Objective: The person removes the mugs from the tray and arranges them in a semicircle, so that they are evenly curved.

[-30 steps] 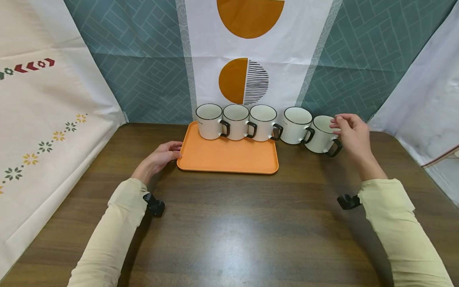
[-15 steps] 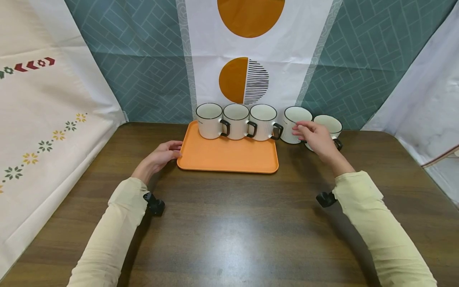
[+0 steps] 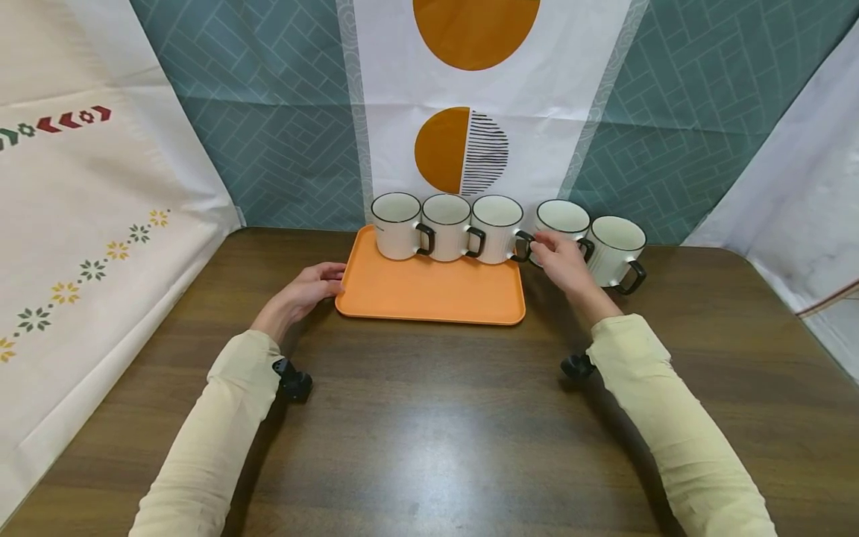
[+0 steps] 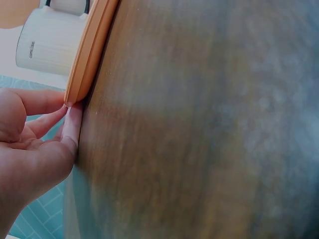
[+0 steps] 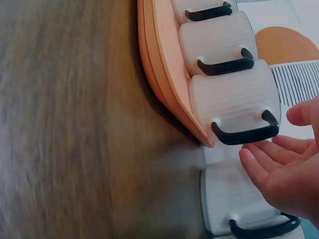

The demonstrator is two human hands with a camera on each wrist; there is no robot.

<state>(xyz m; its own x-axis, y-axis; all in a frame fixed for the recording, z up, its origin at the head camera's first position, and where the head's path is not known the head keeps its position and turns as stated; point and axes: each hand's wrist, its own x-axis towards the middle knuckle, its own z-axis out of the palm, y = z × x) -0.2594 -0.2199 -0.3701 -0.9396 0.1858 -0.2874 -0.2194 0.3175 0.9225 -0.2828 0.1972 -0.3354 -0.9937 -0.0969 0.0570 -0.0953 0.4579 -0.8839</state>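
My left hand (image 3: 302,291) holds the left edge of an orange tray (image 3: 429,294); in the left wrist view, thumb and fingertips pinch its rim (image 4: 87,64). Three white mugs with black rims and handles line the tray's back: left mug (image 3: 396,231), middle mug (image 3: 446,233), right mug (image 3: 495,237). My right hand (image 3: 565,262) reaches to the right mug's handle (image 5: 246,135); its fingers are loosely extended beside the handle, the thumb apart. Behind that hand stands a fourth mug (image 3: 562,215), partly hidden, off the tray. Another mug (image 3: 614,253) stands to its right.
The brown wooden table (image 3: 429,418) stretches toward me. A patterned cloth (image 3: 288,149) hangs close behind the mugs. White cloths drape both sides, the left cloth (image 3: 87,224) bearing flower motifs.
My right hand has swept left from the rightmost mug, past the fourth mug, to the handle of the right mug on the tray. The left hand stays at the tray; the mugs stand as before.
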